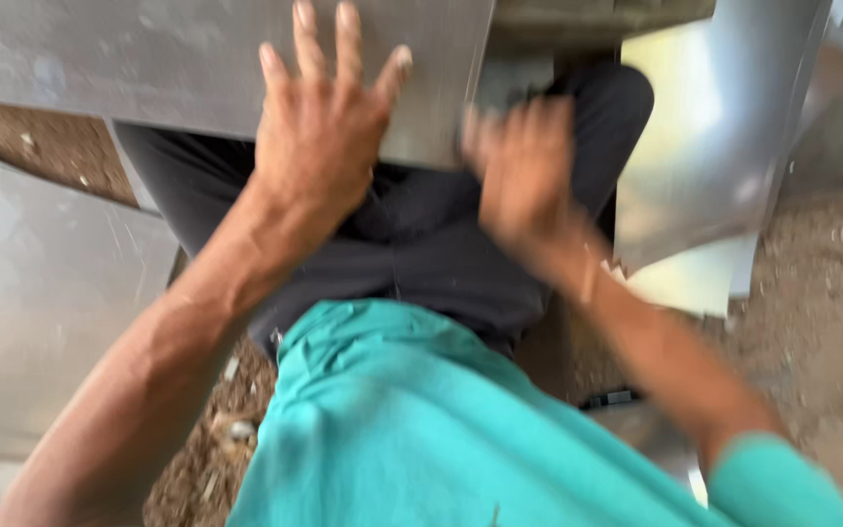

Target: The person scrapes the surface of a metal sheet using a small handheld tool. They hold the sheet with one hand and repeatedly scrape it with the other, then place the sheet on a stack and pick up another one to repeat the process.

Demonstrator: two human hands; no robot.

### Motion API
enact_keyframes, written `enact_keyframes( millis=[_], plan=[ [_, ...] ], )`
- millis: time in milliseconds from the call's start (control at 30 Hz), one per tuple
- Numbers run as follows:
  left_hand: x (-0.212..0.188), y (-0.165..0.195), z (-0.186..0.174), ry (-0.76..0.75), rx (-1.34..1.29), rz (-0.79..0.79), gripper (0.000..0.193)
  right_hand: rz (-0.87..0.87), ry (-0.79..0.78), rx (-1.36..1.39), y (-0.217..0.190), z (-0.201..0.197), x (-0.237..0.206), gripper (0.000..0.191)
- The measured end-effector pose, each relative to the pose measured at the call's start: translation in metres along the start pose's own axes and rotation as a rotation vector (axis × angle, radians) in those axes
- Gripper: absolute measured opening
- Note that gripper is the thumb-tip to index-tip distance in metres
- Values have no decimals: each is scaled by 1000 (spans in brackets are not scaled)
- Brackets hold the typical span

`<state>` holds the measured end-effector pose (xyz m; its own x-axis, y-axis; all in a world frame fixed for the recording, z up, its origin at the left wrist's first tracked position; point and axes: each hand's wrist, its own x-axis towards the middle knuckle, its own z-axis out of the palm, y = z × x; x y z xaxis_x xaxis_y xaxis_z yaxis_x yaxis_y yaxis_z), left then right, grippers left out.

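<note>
My left hand [319, 127] lies flat, fingers spread, on the near edge of a grey metal sheet [148, 59] that rests across my lap. My right hand [524, 161] is blurred by motion just right of that sheet's corner, over my dark trousers [421, 244]. Its fingers look curled, and I cannot make out whether anything is in it. My teal shirt [402, 420] fills the bottom of the view.
Another flat metal sheet [31, 303] lies at the left on the dirt ground [822, 303]. A curved, shiny metal sheet [714, 127] stands at the upper right. Small debris is scattered near my left elbow.
</note>
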<state>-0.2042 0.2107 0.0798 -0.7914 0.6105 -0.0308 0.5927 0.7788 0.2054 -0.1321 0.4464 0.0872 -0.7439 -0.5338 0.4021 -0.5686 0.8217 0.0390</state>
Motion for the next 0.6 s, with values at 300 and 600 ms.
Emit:
enact_keyframes(
  millis=[300,600],
  plan=[
    [-64,-53,-29,-405,291,388,105,1034,136,902,-17,-22,-86,17],
    [-65,-11,-95,-245,84,41,124,742,138,736,18,-25,-55,36]
  ],
)
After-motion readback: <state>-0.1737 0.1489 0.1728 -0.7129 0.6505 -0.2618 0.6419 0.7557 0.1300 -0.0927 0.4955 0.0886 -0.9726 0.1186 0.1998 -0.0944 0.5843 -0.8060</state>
